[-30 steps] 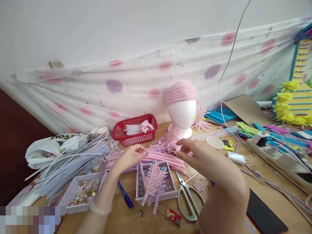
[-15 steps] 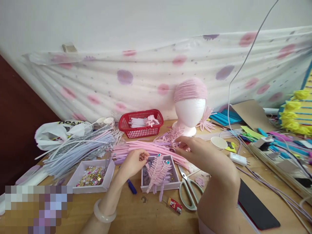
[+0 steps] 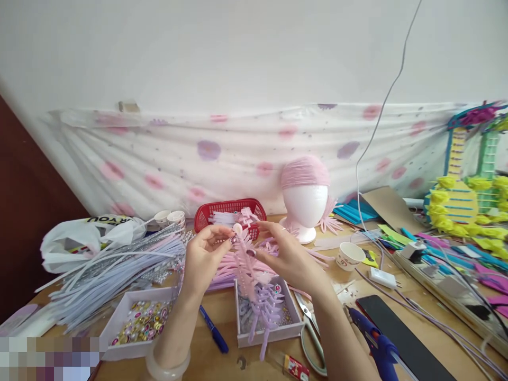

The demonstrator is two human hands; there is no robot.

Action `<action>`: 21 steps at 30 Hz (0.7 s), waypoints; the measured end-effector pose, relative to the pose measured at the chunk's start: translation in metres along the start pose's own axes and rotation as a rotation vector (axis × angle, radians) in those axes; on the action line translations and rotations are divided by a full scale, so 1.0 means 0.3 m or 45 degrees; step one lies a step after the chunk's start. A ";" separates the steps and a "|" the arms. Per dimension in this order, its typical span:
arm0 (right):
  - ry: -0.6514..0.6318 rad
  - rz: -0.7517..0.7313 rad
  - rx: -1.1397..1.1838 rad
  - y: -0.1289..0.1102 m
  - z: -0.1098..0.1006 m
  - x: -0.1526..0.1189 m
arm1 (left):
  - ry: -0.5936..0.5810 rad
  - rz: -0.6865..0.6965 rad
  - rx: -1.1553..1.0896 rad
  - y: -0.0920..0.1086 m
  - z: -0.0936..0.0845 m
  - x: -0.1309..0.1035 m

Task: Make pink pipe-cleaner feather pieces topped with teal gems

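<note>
In front of me, above the table, is a pink fuzzy pipe-cleaner feather with beads along it. My left hand pinches it near its top end between thumb and fingertips. My right hand grips its right side, thumb against the stem and fingers curved over. Below hangs a purple pipe-cleaner piece with a pink gem, draped over the front of a white box of small parts. Bunched pink pipe cleaners lie behind the hands.
A box of gems and a blue pen are at left. Scissors, a blue glue gun and a phone lie right. Behind stand a red basket, a foam head and a paper cup.
Both hands have come together, raised around the pink feather, which has left the box top. The purple piece there is now exposed. The view has tilted up, and the glue gun has come into view.
</note>
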State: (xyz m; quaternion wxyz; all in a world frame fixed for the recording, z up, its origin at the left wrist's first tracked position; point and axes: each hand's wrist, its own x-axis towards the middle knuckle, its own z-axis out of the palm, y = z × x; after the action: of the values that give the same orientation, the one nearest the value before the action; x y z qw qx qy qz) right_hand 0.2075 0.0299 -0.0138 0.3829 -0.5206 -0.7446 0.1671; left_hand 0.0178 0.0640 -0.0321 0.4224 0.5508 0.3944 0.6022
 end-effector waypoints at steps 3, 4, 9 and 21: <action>-0.122 0.046 0.182 0.015 0.013 0.010 | 0.065 0.049 -0.101 0.000 0.006 0.009; -0.160 0.057 0.244 0.020 0.019 0.015 | 0.089 0.063 -0.144 -0.004 0.012 0.011; -0.184 0.113 0.728 0.047 0.066 0.053 | 0.150 0.026 -0.344 -0.027 0.056 0.016; 0.009 0.194 0.737 0.097 0.018 0.072 | -0.634 -0.353 -0.012 -0.098 0.061 0.016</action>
State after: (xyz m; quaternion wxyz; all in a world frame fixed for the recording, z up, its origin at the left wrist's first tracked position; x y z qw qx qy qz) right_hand 0.2189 0.0618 -0.0277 0.5042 -0.4449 -0.6235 0.3989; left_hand 0.0382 0.0785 -0.0565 0.5872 0.6204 0.3475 0.3867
